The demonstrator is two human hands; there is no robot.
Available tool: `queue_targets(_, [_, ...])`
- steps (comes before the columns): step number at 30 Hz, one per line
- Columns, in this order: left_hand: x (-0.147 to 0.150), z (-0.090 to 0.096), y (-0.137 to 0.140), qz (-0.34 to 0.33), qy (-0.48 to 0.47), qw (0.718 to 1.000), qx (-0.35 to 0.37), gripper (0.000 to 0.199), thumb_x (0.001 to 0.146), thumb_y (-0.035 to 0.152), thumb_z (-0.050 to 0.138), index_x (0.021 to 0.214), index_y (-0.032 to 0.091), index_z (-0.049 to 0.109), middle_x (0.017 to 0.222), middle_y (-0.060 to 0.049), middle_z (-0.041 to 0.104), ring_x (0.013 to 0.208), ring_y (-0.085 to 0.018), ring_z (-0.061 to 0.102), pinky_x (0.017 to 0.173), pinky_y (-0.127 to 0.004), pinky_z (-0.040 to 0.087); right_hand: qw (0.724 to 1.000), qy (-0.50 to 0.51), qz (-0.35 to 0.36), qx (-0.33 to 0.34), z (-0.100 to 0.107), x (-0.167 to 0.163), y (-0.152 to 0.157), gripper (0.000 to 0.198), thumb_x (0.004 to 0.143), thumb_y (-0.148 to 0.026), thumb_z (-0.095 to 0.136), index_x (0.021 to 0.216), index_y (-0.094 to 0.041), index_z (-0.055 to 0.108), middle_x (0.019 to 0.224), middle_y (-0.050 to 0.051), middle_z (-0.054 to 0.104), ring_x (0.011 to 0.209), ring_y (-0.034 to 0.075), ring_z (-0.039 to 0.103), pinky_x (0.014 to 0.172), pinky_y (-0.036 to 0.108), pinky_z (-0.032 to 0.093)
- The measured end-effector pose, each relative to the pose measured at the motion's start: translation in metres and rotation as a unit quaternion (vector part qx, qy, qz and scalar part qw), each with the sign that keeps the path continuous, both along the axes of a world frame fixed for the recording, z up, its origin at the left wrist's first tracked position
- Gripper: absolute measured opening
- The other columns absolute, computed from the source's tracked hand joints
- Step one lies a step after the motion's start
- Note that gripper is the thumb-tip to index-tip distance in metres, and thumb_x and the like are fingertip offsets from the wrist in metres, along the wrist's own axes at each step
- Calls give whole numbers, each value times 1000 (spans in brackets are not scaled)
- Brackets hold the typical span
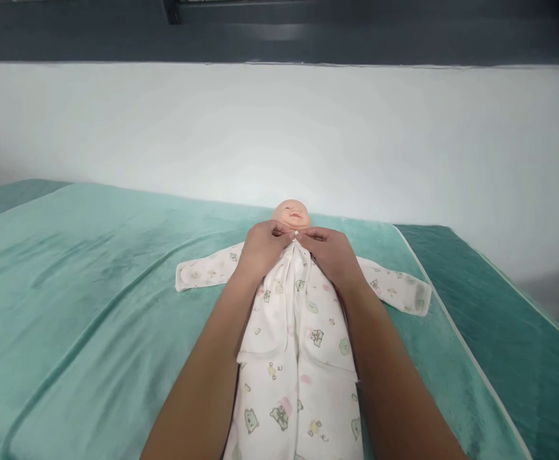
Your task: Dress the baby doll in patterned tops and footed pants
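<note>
A baby doll lies on its back, its head toward the wall. It wears a white baby jacket printed with small bears, over matching white trousers. My left hand pinches one front edge of the jacket just below the doll's chin. From the other side, my right hand pinches the opposite edge, and the fingertips of both hands nearly meet at the collar. Below them the jacket front hangs slightly parted. Both sleeves stretch out sideways; the doll's hands are not visible. What lies between my fingertips is mostly hidden.
A light green plush blanket with a long crease covers the bed. Darker green bedding shows along the right side. Close behind the doll's head rises a white wall, with a dark grey band above it.
</note>
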State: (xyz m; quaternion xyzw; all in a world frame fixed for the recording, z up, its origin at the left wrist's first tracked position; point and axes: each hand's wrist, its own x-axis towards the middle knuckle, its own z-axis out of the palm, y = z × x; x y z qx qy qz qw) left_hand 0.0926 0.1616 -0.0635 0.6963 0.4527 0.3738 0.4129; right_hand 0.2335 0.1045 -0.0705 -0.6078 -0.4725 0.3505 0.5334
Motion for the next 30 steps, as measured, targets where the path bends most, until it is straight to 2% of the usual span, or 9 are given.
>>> queue_targets(5, [-1,-1,1,-8,-28,999,-20,9,77,26,65,78,18,66,85,-6,73,79,-17,65,73,-29,46,1000,3,25,-10,1,0,-1,28,70,-41,74,87,-19,74,86,3,73,78,18,63,70,29,45])
queue_targets(8, [-1,1,0,-21,-41,998,-32,15,78,32,66,82,18,66,87,-7,74,80,-18,66,73,-28,46,999,-28,31,-18,3,0,-2,26,70,-37,72,88,-19,71,77,1,68,69,15,58,63,28,42])
queue_targets(12, [0,8,-4,-16,-13,998,-52,26,74,39,72,89,18,66,92,-7,74,82,-19,67,70,-28,46,996,-76,43,-34,6,-2,-3,22,71,-33,67,89,-21,69,73,-2,63,63,14,53,58,27,39])
queue_targets(19, [0,12,-4,-19,7,996,-89,26,70,26,68,95,19,67,95,-7,73,79,-18,65,66,-27,44,992,-109,48,-52,10,-5,-5,21,72,-34,66,90,-23,65,71,-3,63,64,15,56,58,27,39])
queue_targets(25, [-4,10,-2,-37,-7,996,-83,23,66,13,61,88,19,68,89,-4,69,75,-14,59,66,-26,41,993,-85,67,-57,12,1,-10,33,73,-36,69,103,-24,66,85,0,70,77,18,63,66,28,44])
queue_targets(30, [-9,10,-3,-76,-14,996,-48,20,71,17,60,88,21,70,76,1,60,63,-12,49,59,-26,34,996,-17,67,-47,7,8,-7,23,77,-35,63,96,-22,68,78,1,69,68,15,58,60,27,41])
